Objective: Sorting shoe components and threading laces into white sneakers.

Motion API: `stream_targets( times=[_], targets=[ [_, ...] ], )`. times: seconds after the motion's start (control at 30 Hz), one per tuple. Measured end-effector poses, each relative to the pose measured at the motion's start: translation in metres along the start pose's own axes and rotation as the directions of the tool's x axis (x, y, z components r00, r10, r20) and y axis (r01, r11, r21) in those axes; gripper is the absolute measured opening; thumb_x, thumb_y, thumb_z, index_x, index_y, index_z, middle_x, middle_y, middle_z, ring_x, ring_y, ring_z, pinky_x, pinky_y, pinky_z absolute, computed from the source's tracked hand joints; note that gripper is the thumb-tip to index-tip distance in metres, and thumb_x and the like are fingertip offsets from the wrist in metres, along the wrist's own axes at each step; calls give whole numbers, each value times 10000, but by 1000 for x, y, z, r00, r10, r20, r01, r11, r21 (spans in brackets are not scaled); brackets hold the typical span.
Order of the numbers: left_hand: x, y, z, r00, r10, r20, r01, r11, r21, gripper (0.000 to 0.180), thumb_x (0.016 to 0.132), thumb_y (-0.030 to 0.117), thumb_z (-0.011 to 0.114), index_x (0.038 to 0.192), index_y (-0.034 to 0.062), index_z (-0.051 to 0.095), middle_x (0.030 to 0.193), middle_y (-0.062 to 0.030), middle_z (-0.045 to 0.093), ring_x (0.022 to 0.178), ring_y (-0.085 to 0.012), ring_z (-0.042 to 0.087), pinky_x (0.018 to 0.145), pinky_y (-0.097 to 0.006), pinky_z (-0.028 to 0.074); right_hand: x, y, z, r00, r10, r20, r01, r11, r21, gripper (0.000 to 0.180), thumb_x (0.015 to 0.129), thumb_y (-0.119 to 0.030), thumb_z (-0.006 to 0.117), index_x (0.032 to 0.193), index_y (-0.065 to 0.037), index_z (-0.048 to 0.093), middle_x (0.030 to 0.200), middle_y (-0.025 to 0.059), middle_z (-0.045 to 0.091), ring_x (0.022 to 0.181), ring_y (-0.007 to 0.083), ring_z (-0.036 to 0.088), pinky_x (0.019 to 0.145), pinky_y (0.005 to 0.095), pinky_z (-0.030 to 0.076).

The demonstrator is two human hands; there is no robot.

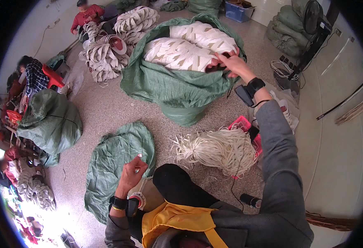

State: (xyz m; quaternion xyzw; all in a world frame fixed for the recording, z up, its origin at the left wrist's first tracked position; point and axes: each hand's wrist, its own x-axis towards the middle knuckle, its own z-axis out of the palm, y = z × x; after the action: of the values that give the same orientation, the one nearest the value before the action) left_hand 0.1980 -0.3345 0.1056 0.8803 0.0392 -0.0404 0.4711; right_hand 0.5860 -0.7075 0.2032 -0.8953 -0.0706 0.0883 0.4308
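My right hand (233, 65) reaches to a large green woven sack (177, 89), its fingers stretched out and apart at the end of a stack of nested white pieces (179, 53). Their tips touch the reddish end of the stack and are partly hidden. A second white stack (206, 35) lies beside it in the sack's wide mouth. Low on the left, my left hand (132, 173) is closed in a pinch on a small white piece (139, 156). It hovers over an empty-looking green sack (119, 159) spread on the floor.
A bundle of cream strips (220, 151) lies by pink baskets (241, 123). A dark cylinder (250, 201) is near my right elbow. More white stacks (105, 58) and a full green sack (51, 122) stand leftward, near several people. A fan (312, 17) stands at the right wall.
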Motion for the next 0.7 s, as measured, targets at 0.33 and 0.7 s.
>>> stream_targets(
  times=[0.33,0.7],
  targets=[
    [-22,-25,9,1000,-11,-12,11,1000,9,126,900,56,686,910,-32,597,849,-120,712,825,-191,714,781,-326,591,38,-12,34,973,214,89,-229,835,500,532,835,-544,710,1089,-85,621,842,50,665,702,172,655,670,328,580],
    [-59,-46,5,996,-71,-47,70,997,-18,159,887,80,709,897,-32,597,837,-139,718,783,-208,718,740,-327,580,52,-7,30,939,289,184,-272,303,914,205,827,-164,724,743,-95,551,814,44,576,773,187,564,668,312,512]
  ],
)
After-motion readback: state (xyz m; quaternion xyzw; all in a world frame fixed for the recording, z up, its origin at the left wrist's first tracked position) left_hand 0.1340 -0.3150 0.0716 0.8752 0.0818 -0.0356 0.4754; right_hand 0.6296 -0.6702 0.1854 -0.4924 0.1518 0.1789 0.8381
